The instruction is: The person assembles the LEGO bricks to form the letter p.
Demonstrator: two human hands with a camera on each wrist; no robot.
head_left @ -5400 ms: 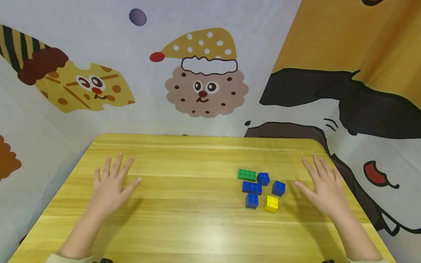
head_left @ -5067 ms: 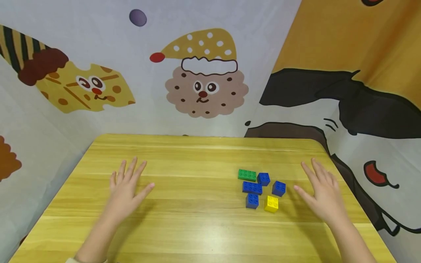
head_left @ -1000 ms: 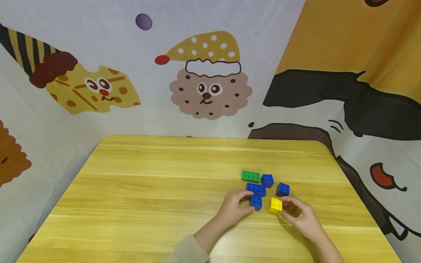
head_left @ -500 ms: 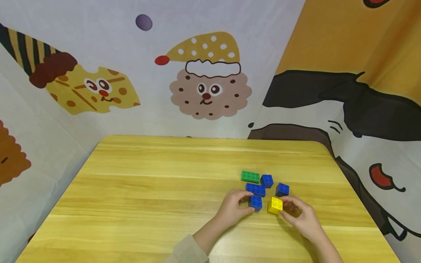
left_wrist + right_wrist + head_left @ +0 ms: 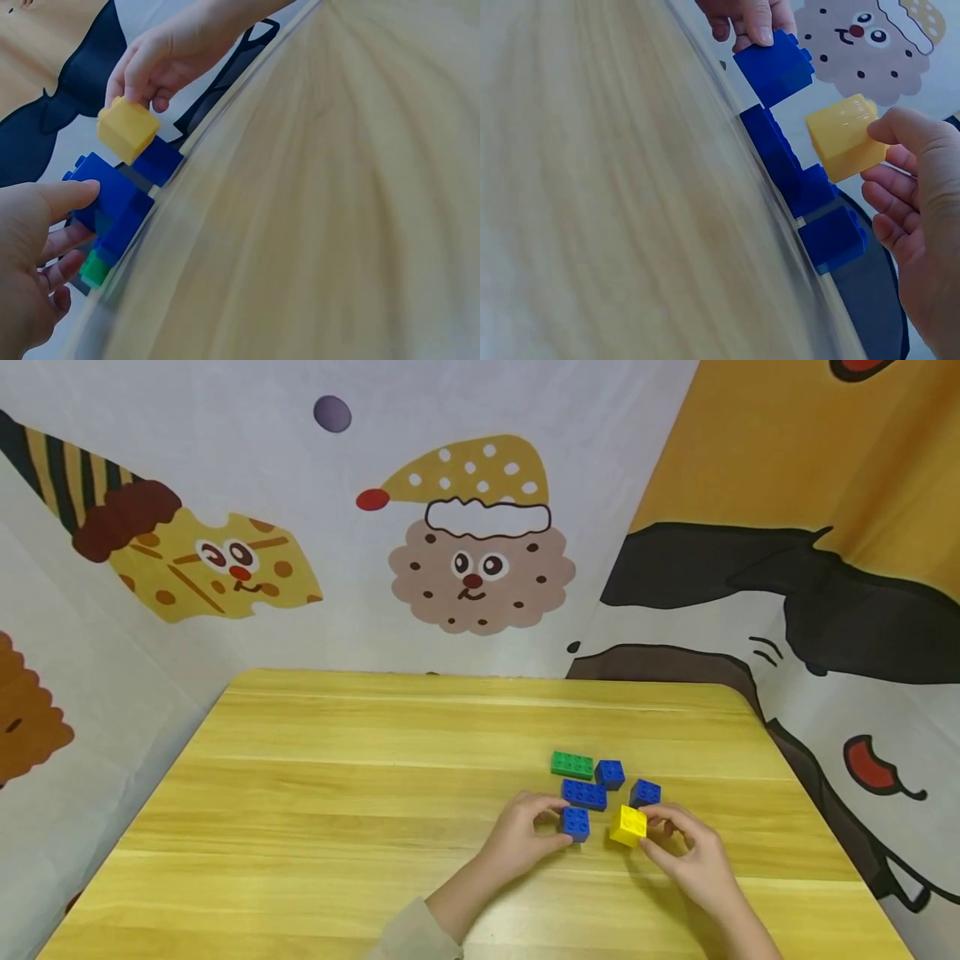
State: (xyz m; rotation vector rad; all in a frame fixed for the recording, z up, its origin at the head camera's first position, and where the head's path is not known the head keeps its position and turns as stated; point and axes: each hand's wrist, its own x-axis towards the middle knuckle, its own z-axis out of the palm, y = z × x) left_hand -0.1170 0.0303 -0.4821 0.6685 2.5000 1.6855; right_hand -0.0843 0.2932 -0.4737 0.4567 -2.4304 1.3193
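Note:
My left hand [image 5: 519, 837] pinches a small square blue brick [image 5: 575, 824] between thumb and fingers; in the right wrist view this blue brick [image 5: 775, 69] is held above the tabletop. The right hand [image 5: 693, 857] pinches a yellow brick [image 5: 628, 826], slightly tilted and raised off the table in the left wrist view, where the yellow brick [image 5: 127, 129] shows below the fingers. A small gap separates the two held bricks. Behind them lie a long blue brick [image 5: 584, 794], a green brick [image 5: 572, 765] and two more square blue bricks, one at the back [image 5: 610, 774] and another at the right [image 5: 645, 793].
The wooden table [image 5: 337, 827] has rounded far corners. A cartoon-printed cloth [image 5: 480, 568] hangs right behind it and continues round both sides. The loose bricks sit close together, just beyond the hands.
From far apart and spread, both hands came to the bricks and took hold of the blue and yellow ones. Over the last half second both bricks rose, the blue one shifting slightly left.

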